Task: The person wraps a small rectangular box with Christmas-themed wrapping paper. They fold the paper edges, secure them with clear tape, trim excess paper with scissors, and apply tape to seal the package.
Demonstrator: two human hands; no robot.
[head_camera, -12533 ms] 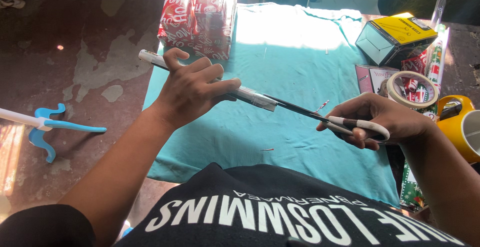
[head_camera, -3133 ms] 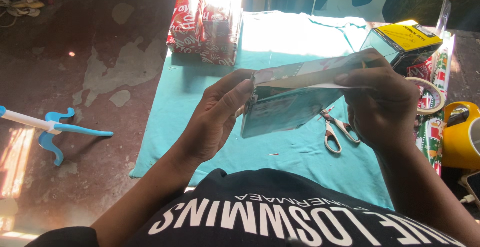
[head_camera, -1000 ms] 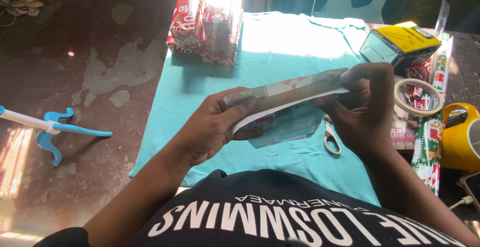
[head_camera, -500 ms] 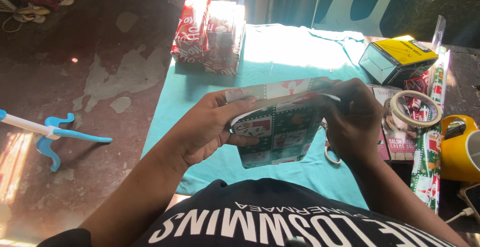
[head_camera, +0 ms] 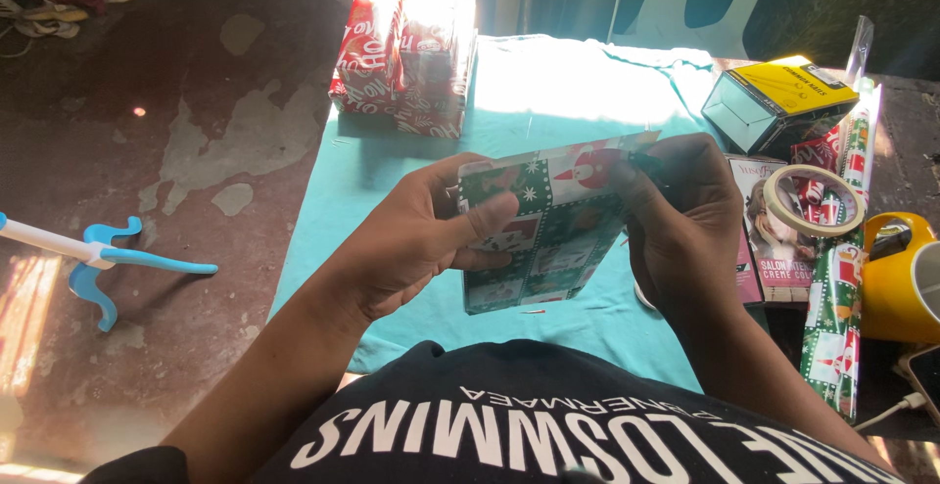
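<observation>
Step in hand: wrapping. Left hand and right hand both clamp 1 flat packet in glossy green-and-red gift paper, held above the teal cloth. Next move likely calls for pressing the top flap flat. Right: tape roll. Beyond: 2 red wrapped boxes.

A red wrapped box, a yellow-topped carton and a tape roll rest around the teal cloth.

Red-white wrapped pkgs stood at cloth's far left; yellow-black box far right; pink flat pkg beside tape.
</observation>
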